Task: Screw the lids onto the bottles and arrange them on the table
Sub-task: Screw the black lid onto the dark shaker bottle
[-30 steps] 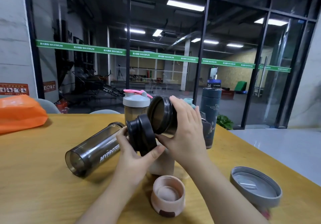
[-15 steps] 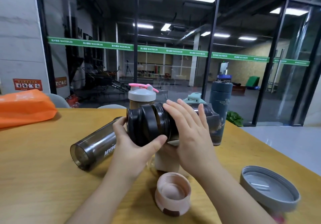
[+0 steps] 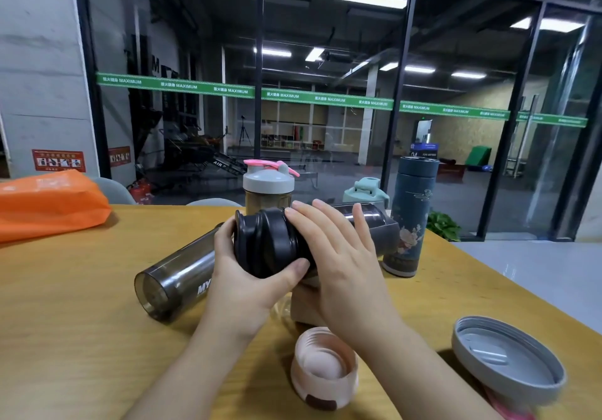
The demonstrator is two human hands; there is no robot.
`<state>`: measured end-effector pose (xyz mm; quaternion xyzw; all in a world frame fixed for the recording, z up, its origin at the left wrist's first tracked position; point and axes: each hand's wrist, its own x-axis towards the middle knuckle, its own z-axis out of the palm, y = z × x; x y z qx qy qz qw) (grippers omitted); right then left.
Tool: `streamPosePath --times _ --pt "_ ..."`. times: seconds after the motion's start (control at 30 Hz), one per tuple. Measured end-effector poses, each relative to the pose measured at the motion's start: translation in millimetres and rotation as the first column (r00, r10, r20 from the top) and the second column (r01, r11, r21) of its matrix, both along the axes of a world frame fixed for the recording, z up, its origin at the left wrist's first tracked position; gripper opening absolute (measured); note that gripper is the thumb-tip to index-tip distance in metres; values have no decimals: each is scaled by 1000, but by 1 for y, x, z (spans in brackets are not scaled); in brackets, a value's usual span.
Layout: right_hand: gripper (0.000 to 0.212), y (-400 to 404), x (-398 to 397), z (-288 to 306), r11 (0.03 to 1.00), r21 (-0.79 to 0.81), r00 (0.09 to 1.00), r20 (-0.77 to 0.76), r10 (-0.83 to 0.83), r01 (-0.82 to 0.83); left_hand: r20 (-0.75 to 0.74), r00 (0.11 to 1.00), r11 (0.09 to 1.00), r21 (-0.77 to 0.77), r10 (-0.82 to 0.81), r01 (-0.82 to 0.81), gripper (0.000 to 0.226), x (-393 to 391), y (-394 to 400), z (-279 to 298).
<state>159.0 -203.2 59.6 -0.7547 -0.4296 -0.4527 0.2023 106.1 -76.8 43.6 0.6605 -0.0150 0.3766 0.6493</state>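
1. Head view: the left hand (image 3: 242, 276) curls round a black lid (image 3: 260, 243), thumb below and fingers over its far side, holding it above the middle of the wooden worktop (image 3: 65, 289).
2. The right hand (image 3: 338, 266) lies over a dark smoky bottle (image 3: 374, 227) held on its side, fingers spread fairly straight across the bottle's upper side; the thumb is hidden, so the grasp underneath cannot be made out.
3. The black lid sits against the mouth of that bottle; how far it is screwed on cannot be told.
4. A second smoky bottle (image 3: 176, 276) with white lettering lies on its side on the worktop just left of the left hand, its open mouth towards the near left.
5. A pale pink lid (image 3: 324, 367) rests upside down on the near worktop, between the two forearms.
6. A grey lid (image 3: 508, 361) lies upside down at the near right, tilted, with something pink under its near edge.
7. Behind the hands stands a shaker bottle (image 3: 268, 188) with a grey and pink cap on it.
8. Right of the hands stands a tall dark blue flask (image 3: 408, 217) with a flower pattern, its cap in place.
9. A mint green lid (image 3: 366, 191) shows between the shaker and the flask, its body hidden behind the held bottle.
10. A pale beige object (image 3: 306, 302) sits on the worktop under the right hand, mostly covered.
11. An orange bag (image 3: 49, 204) lies at the far left edge of the worktop.
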Motion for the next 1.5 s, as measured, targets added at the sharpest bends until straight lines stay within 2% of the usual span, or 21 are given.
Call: streamPosePath --times 0.13,0.2,0.3,0.37,0.43,0.5,0.6,0.67,0.8,0.87,0.97,1.07,1.17,1.33,1.5 --pt "63 0 2 0 999 -33 1000 30 -6 7 -12 1000 1000 -17 2 -2 81 0 1 -1" --pt "77 -2 6 0 997 -71 999 30 -18 20 -24 1000 1000 -12 16 -16 87 0 2 -1" --pt "99 -12 14 4 998 -42 995 -91 -38 35 -35 999 999 -14 42 -42 98 -2 7 2" --pt "99 -23 20 7 999 14 977 -210 -27 30 -42 999 998 -44 34 -36 95 -1 9 2" --pt "94 -32 25 10 995 101 933 -357 45 -9 -46 999 997 -77 13 -16 93 0 12 3" --pt "87 -37 26 12 969 242 849 -501 169 -50 -52 999 995 -103 -11 5 97 1 13 3" --pt "85 -43 21 17 905 426 715 -629 306 -12 -60 997 997 -66 -46 42 102 -1 17 2" --pt "73 -47 20 19 897 439 647 -697 309 45 -74 996 999 -20 -52 51 109 -3 18 1" --pt "33 -54 21 21 911 408 560 -770 306 63 -81 993 995 25 -89 91 94 -6 17 0" --pt "29 -55 20 23 918 392 523 -794 311 49 -79 992 994 48 -99 103 94 -6 19 0" --pt "23 -58 20 25 897 442 461 -797 391 4 -74 993 994 64 -89 94 106 -6 23 1" --pt "40 -63 24 23 834 539 334 -769 545 -118 -98 992 995 56 -76 82 112 -7 26 2" --pt "59 -66 29 18 769 615 218 -737 640 -177 -170 982 996 13 -80 83 103 -9 26 6" --pt "70 -68 33 14 749 607 198 -726 658 -263 -297 944 989 -73 -142 126 79 -9 29 10" --pt "70 -71 32 16 725 611 191 -707 681 -319 -305 940 988 -54 -152 142 91 -8 33 10"
